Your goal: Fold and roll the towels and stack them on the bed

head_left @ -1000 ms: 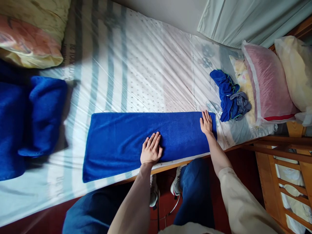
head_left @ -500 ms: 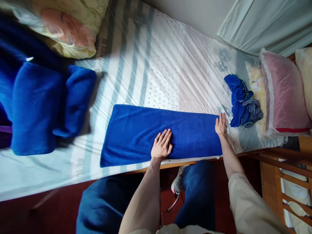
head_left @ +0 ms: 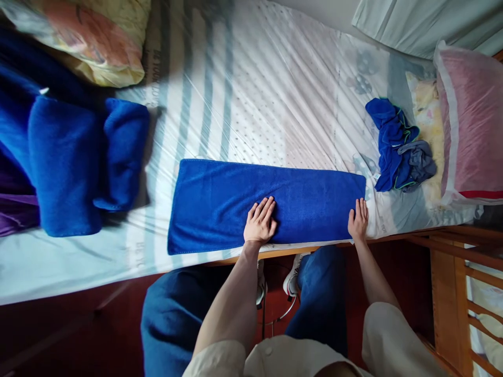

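Note:
A long blue towel (head_left: 220, 204) lies spread along the near edge of the bed, with a few wrinkles toward its left half. My left hand (head_left: 260, 222) rests flat on the towel's middle, fingers stretched out. At the towel's right end, my right hand (head_left: 358, 220) lies flat across the near corner, its fingers extended and nothing gripped. Left of the towel sit a folded blue towel (head_left: 65, 167) and a smaller folded blue cloth (head_left: 123, 154).
Crumpled blue and grey cloths (head_left: 393, 146) lie near a pink pillow (head_left: 475, 125) at the right. A yellow floral bundle (head_left: 98, 42) is at the upper left. The striped bed sheet (head_left: 251, 89) spans the bed. Wooden rails (head_left: 448, 293) stand at lower right.
My right hand has slid toward me along the towel's right end, from the far corner to the near one. My left hand stays on the middle. The view has shifted slightly.

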The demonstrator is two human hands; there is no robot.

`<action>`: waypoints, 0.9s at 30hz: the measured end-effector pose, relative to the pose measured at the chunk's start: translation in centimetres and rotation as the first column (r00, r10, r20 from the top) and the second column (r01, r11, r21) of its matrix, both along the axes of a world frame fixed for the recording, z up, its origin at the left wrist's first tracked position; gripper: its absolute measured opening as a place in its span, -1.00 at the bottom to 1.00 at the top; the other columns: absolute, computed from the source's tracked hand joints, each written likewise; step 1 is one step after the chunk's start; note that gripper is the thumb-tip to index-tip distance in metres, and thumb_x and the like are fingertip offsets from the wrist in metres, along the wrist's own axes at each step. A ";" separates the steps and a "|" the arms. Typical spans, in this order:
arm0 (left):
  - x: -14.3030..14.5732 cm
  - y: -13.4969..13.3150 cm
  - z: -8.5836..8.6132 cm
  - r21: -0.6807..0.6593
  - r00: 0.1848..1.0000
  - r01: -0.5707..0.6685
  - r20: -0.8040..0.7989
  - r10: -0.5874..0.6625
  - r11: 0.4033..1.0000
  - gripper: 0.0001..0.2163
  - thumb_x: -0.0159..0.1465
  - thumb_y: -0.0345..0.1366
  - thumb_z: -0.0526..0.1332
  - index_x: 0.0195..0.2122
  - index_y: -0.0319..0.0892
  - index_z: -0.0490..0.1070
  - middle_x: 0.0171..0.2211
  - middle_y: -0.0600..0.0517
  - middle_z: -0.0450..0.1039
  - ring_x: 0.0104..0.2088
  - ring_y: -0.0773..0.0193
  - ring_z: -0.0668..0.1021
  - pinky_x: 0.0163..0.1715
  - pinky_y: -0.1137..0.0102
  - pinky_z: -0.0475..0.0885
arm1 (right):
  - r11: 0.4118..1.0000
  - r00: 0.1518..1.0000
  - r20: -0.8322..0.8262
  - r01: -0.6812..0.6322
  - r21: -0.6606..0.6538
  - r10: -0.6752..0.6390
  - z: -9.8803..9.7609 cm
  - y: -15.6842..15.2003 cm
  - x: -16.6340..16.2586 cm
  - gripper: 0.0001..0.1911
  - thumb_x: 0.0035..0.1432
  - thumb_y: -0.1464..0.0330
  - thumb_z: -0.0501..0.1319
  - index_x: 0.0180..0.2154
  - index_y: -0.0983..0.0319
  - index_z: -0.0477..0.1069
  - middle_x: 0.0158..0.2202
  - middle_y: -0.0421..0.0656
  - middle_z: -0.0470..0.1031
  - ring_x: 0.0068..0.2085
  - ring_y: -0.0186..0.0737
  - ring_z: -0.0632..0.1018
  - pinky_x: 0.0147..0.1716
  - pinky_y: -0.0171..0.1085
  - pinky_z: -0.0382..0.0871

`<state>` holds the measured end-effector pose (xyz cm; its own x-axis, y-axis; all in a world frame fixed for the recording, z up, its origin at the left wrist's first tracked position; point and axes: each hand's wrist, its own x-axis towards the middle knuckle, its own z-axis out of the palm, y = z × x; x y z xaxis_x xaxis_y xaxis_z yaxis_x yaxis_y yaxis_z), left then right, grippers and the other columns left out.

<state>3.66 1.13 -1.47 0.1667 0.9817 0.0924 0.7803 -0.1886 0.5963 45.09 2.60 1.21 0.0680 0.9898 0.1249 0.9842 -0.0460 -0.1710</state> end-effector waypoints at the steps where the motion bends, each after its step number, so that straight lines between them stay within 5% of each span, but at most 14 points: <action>1: 0.0 0.0 0.0 -0.004 1.000 0.000 -0.006 0.000 1.000 -0.36 0.37 -0.28 0.06 0.50 -0.16 0.17 0.47 -0.11 0.20 0.47 -0.02 0.28 0.49 -0.01 0.03 | 1.000 1.000 0.000 0.000 0.003 0.000 -0.1 0.1 -0.1 -0.37 0.52 0.22 -0.15 0.47 0.30 0.17 0.46 0.15 0.24 0.50 0.02 0.22 0.43 0.15 0.17; 19: -0.8 0.3 0.6 0.050 0.962 0.035 -0.273 -0.020 0.998 -0.38 0.36 -0.30 0.02 0.47 -0.21 0.20 0.41 -0.17 0.30 0.45 -0.01 0.31 0.44 -0.01 0.13 | 0.976 0.991 -0.136 0.043 0.215 -0.014 -2.8 -0.2 -0.3 -0.39 0.40 0.36 -0.03 0.41 0.30 0.28 0.36 0.11 0.41 0.42 0.05 0.37 0.41 0.14 0.25; 27: -1.0 0.3 0.5 0.049 0.940 0.035 -0.340 -0.017 0.998 -0.35 0.34 -0.31 0.01 0.48 -0.23 0.19 0.39 -0.21 0.33 0.45 -0.02 0.32 0.43 -0.02 0.15 | 0.982 0.977 -0.204 0.093 0.166 -0.058 -2.9 -0.2 -1.0 -0.40 0.38 0.37 0.01 0.38 0.32 0.31 0.37 0.10 0.41 0.43 0.06 0.35 0.42 0.13 0.22</action>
<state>2.66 1.45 -0.96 0.2228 0.9718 0.0779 0.9289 -0.2358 0.2856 44.07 2.44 -1.73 0.1819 0.9453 0.2707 0.9250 -0.0712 -0.3732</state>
